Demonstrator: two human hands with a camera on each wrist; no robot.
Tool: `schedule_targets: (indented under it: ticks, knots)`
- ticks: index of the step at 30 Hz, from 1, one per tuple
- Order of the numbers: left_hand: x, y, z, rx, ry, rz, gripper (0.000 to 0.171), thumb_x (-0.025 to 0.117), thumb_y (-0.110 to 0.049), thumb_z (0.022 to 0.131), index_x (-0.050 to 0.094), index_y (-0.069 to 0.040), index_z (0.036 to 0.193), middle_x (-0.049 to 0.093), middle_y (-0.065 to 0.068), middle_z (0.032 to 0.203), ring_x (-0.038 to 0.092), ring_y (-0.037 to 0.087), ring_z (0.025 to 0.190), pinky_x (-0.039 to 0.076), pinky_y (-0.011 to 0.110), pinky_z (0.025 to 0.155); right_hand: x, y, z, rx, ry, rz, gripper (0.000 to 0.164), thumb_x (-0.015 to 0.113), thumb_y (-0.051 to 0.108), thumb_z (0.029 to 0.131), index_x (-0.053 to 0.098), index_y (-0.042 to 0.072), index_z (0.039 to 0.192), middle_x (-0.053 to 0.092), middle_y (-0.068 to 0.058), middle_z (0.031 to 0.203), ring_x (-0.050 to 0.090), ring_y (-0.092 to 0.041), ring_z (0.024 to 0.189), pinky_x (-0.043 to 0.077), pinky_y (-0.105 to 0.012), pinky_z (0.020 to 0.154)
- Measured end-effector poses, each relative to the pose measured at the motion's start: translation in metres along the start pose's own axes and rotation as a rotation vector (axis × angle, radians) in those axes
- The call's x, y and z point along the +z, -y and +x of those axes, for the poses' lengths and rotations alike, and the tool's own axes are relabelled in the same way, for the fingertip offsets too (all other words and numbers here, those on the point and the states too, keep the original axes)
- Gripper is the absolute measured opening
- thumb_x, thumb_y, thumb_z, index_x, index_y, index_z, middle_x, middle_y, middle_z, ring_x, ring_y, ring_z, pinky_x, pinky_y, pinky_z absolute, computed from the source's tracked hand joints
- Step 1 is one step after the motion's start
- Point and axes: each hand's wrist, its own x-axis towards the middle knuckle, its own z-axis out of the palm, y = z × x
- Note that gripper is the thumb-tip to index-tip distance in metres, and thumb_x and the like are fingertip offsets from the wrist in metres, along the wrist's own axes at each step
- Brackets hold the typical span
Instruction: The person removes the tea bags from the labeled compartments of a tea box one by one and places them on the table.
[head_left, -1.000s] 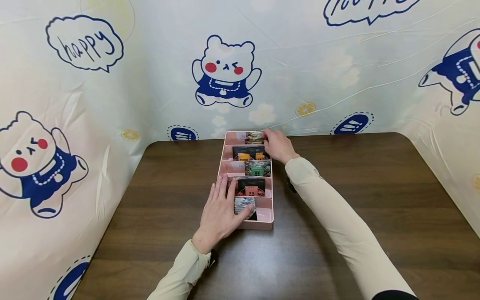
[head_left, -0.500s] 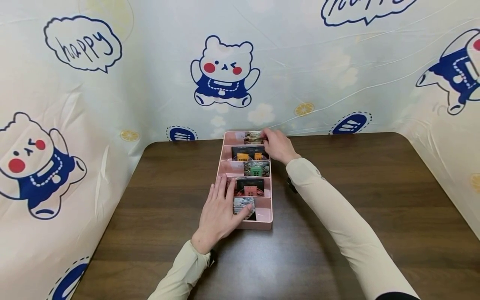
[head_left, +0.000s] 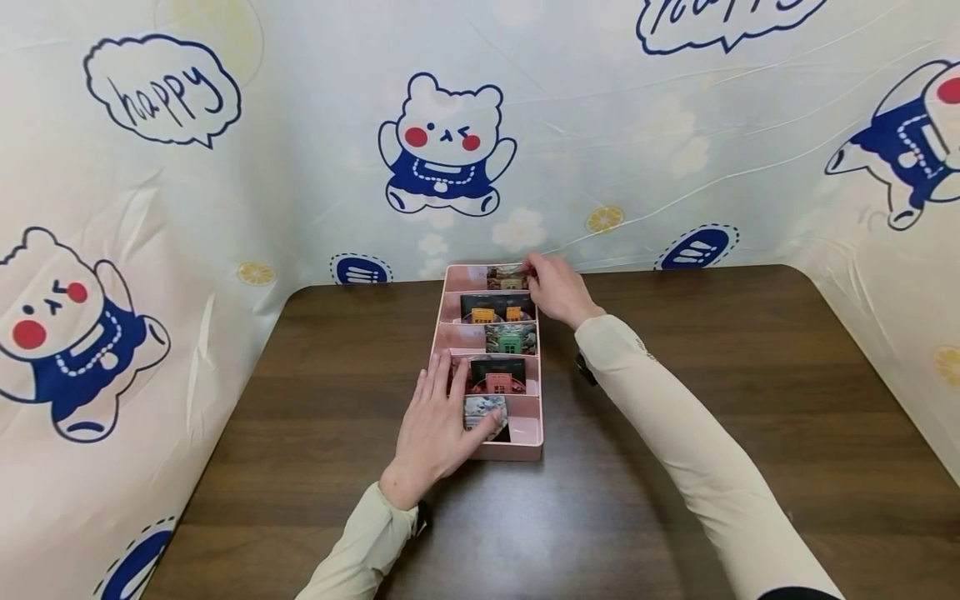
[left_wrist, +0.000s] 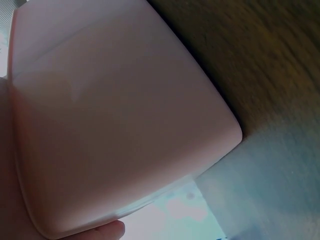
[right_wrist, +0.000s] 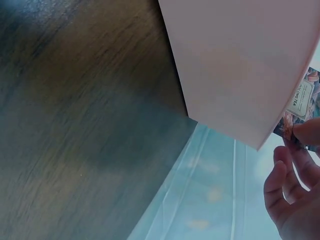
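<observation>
Packet (head_left: 498, 273): has been lifted slightly in the far compartment (head_left: 467, 277) since 0.5 s ago.
Packet label (head_left: 513, 284): has been brought further into view.
Right hand (head_left: 560, 290): has been raised slightly.

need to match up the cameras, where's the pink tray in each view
Head: pink tray near the centre, compartments showing.
Left wrist: pink tray across the left and middle, smooth outer side showing.
Right wrist: pink tray at upper right, smooth outer side showing.
Shared landmark: brown table, right in left wrist, left in right wrist.
</observation>
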Motion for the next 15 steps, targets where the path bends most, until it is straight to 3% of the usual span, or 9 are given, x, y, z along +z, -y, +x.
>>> schedule_targets:
  ticks: [7, 15]
  knots:
    - [0.0, 0.001, 0.0, -0.014, 0.028, -0.001, 0.091, 0.04, -0.073, 0.087, 0.032, -0.008, 0.15, 0.02, 0.019, 0.16, 0.014, 0.031, 0.15, 0.016, 0.046, 0.121, -0.007, 0.002, 0.0, -0.038, -0.033, 0.004, 0.021, 0.049, 0.012, 0.098, 0.06, 0.011, 0.116, 0.068, -0.008, 0.103, 0.062, -0.023, 0.082, 0.05, -0.039, 0.072]
    - [0.001, 0.001, 0.001, 0.011, -0.011, -0.001, 0.088, 0.044, -0.069, 0.088, 0.037, -0.005, 0.148, 0.025, 0.023, 0.157, 0.019, 0.034, 0.149, 0.019, 0.048, 0.12, -0.012, 0.001, 0.0, -0.045, -0.085, 0.039, 0.023, 0.047, 0.013, 0.099, 0.057, 0.011, 0.119, 0.067, -0.008, 0.101, 0.059, -0.021, 0.073, 0.047, -0.036, 0.066]
